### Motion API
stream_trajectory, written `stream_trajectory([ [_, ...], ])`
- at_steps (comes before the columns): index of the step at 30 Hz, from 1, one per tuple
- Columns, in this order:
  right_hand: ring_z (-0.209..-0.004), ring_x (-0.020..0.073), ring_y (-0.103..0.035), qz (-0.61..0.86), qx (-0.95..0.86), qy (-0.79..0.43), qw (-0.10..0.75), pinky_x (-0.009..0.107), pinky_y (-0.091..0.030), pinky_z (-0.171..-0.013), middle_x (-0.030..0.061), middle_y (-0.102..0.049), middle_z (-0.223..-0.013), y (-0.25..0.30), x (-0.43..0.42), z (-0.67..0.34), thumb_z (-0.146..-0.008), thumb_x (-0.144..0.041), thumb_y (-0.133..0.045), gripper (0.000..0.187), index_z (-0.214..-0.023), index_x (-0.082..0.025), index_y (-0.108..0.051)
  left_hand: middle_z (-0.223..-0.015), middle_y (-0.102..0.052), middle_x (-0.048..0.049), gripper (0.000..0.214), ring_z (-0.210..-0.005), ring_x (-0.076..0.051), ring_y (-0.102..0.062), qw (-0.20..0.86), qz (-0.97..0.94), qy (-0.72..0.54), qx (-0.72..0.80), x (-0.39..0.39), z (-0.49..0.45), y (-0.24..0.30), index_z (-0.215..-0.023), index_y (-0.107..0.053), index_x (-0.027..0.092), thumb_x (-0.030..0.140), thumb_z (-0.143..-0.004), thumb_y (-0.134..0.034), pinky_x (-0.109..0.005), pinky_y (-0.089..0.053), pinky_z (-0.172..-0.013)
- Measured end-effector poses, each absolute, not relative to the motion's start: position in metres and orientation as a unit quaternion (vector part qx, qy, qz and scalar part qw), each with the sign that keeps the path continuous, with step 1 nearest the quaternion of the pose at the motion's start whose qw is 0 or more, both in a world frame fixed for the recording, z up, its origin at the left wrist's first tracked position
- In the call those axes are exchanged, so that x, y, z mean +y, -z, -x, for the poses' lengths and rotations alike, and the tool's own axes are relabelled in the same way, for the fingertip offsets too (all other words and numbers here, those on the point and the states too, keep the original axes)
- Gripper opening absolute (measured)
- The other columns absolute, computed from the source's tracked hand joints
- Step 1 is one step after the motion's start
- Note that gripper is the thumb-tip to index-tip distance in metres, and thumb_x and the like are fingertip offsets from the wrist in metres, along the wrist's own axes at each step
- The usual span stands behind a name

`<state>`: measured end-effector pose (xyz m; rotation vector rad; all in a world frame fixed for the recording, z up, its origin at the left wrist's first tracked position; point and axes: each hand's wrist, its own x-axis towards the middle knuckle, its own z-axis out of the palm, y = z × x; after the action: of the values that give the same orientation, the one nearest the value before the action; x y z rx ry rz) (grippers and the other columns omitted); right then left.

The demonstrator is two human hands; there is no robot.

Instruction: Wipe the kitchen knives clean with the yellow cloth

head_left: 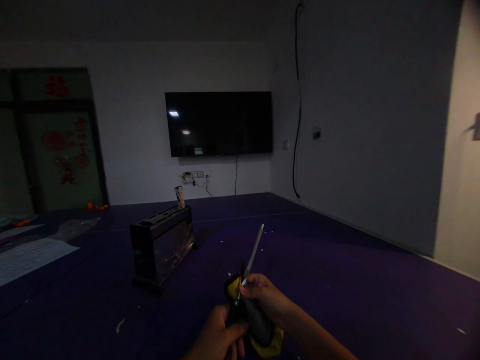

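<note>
Lower ctr, your left grip [215,340] clenched the screwdriver [257,321] handle, right grip [263,295] clamped nr its shaft, tip up. Black box [161,247] sat on floor [337,280], left of ctr.

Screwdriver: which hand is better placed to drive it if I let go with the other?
Right, probably. The right hand wraps the screwdriver at the top of its handle, just below the shaft. The left hand only grips its lower side.
</note>
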<state>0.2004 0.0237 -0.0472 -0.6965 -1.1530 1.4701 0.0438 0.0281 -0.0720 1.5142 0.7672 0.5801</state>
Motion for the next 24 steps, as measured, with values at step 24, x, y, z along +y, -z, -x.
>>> stream_trajectory([
  [24, -0.048, 0.0091, -0.052, 0.324, -0.484, -0.593, 0.556, 0.021, -0.038, -0.051, 0.0004, -0.061, -0.058, 0.034, 0.028, -0.219, -0.061, -0.031, -0.076, 0.025, -0.069, -0.011, -0.064, -0.044, -0.052, 0.0028, 0.067, -0.029, -0.006, -0.039, 0.628, -0.674, -0.244, 0.303, 0.028, -0.047, 0.072, -0.088, -0.049, 0.011, 0.067, -0.053, -0.062, -0.016, -0.024, -0.029],
])
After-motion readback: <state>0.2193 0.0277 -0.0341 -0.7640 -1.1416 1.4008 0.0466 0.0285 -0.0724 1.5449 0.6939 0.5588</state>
